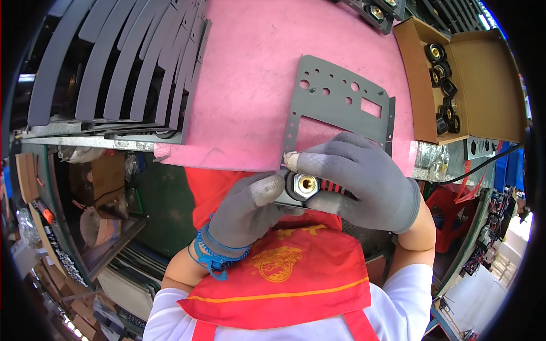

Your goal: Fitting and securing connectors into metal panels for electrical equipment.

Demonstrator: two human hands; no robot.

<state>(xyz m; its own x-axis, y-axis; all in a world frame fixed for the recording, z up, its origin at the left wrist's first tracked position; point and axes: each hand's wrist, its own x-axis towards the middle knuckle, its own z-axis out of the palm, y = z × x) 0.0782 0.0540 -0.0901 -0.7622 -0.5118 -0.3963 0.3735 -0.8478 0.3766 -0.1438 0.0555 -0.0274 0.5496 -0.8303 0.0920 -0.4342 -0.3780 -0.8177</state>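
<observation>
The left fingers (266, 191) are gripping one grey panel (335, 111), its long axis running near-to-far. The right fingers (327, 163) are clasping one black fitting (307, 184), facing up.

Plate (333, 105): grey. Beneath it, mat (244, 85): pink, faintly mottled. At plate's near edge, fitting (306, 184): gold centre, silver surround, black ring; left glove (244, 210) and right glove (367, 182): grey, pale-smudged tips. Nearer than plate, apron (318, 267): red, orange stripe and emblem. Right of plate, box (489, 85): brown.
</observation>
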